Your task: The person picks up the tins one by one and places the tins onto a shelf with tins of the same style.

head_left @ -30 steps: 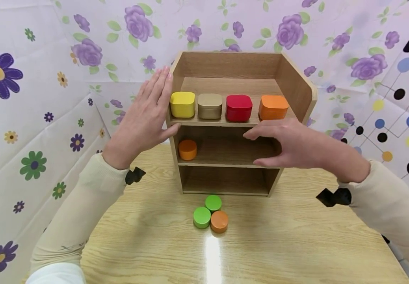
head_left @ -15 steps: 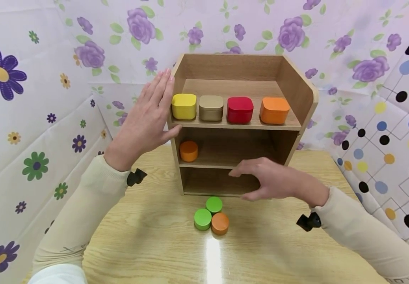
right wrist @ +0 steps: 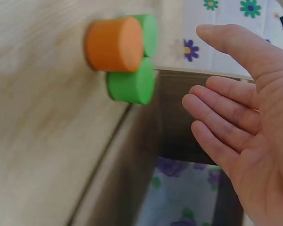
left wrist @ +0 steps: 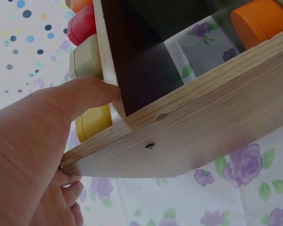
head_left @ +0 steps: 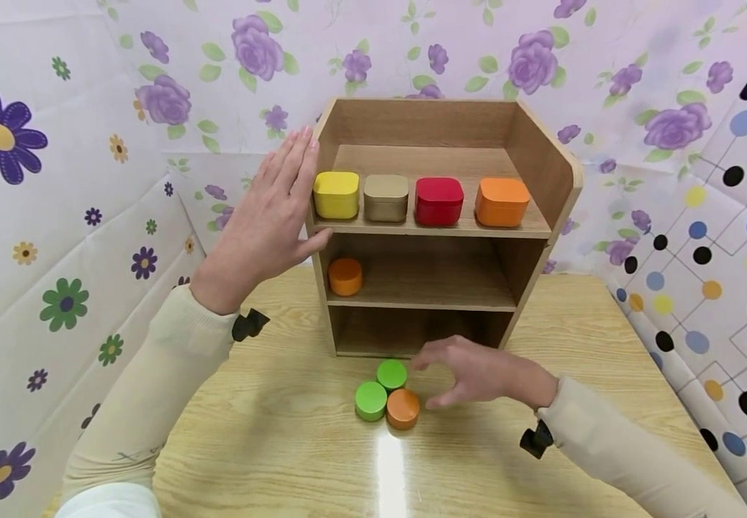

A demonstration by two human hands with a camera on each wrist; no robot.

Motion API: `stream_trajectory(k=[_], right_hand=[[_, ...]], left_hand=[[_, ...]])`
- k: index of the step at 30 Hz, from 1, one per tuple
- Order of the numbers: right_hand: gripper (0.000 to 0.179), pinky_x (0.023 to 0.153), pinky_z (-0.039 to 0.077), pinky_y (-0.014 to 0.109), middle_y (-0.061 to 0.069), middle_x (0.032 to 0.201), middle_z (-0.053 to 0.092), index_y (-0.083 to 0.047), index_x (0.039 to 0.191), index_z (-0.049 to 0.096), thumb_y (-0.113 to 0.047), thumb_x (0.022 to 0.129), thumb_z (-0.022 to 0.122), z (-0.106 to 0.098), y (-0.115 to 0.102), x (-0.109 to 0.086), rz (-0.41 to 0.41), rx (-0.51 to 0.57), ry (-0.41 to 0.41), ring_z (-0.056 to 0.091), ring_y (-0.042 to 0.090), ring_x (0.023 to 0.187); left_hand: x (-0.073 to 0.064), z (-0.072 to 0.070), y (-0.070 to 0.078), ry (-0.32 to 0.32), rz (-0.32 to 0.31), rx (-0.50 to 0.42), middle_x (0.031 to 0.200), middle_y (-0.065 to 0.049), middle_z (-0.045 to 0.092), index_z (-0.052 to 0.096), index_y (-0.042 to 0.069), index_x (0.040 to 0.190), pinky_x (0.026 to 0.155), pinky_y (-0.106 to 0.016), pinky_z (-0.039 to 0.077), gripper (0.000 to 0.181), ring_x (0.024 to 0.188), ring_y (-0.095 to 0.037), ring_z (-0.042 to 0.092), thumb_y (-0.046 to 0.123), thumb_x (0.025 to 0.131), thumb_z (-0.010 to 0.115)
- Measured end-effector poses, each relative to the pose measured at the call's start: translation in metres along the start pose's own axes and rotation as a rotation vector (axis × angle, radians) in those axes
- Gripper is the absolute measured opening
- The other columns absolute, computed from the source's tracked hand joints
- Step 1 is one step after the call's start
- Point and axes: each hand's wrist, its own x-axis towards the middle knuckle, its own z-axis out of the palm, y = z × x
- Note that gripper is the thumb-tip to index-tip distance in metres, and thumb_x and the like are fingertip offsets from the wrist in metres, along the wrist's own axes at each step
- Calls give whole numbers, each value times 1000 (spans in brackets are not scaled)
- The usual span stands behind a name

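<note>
My left hand lies flat along the outer left side of a small wooden shelf, fingers straight. In the left wrist view its thumb touches the shelf's front edge. My right hand hovers just right of three round tins on the table, fingers spread and nothing between them. Two tins have green lids, a rear green tin and a left green tin; the orange tin is nearest me. The right wrist view shows the palm apart from them.
On the top board stand yellow, khaki, red and orange boxes in a row. A round orange container sits at the left of the middle compartment. Patterned cloths enclose the wooden table.
My right hand has come down and to the left, from in front of the middle compartment to beside the tins. The left hand keeps its place on the shelf's side.
</note>
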Motion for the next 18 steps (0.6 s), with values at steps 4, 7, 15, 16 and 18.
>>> stream_trajectory(k=[4, 7, 15, 16, 18], right_hand=[[51, 102, 61, 40, 6, 127, 74, -6, 133, 69, -25, 88, 85, 18, 7, 0, 1, 12, 11, 71, 21, 119], [50, 103, 61, 41, 9, 129, 74, -4, 131, 69, -23, 88, 85, 30, 13, 0, 4, 35, 24, 71, 23, 119], [49, 101, 62, 39, 8, 126, 74, -4, 128, 71, -24, 87, 87, 60, 24, 1, 2, 74, 86, 73, 20, 114], [48, 100, 62, 38, 7, 125, 75, -4, 128, 71, -25, 87, 87, 63, 25, 1, -1, 69, 97, 73, 19, 114], [49, 100, 62, 36, 5, 125, 75, -6, 128, 72, -27, 87, 87, 68, 26, 1, 0, 63, 111, 73, 18, 114]], left_hand=[[0, 1, 0, 5, 6, -6, 178, -22, 3, 6, -5, 167, 137, -52, 11, 112, 167, -38, 7, 39, 93, 78], [1, 1, 1, 5, 11, -6, 178, -22, 3, 6, -5, 167, 137, -53, 12, 113, 167, -38, 7, 40, 93, 78], [0, 2, 0, 15, 12, -4, 178, -22, 3, 6, -5, 167, 136, -53, 13, 113, 166, -39, 7, 39, 93, 79], [0, 2, 0, 17, 12, -6, 178, -22, 3, 6, -5, 167, 136, -54, 13, 113, 166, -39, 8, 38, 93, 79], [0, 2, 0, 18, 11, -12, 178, -22, 4, 6, -5, 167, 136, -53, 13, 113, 166, -39, 8, 38, 93, 79]])
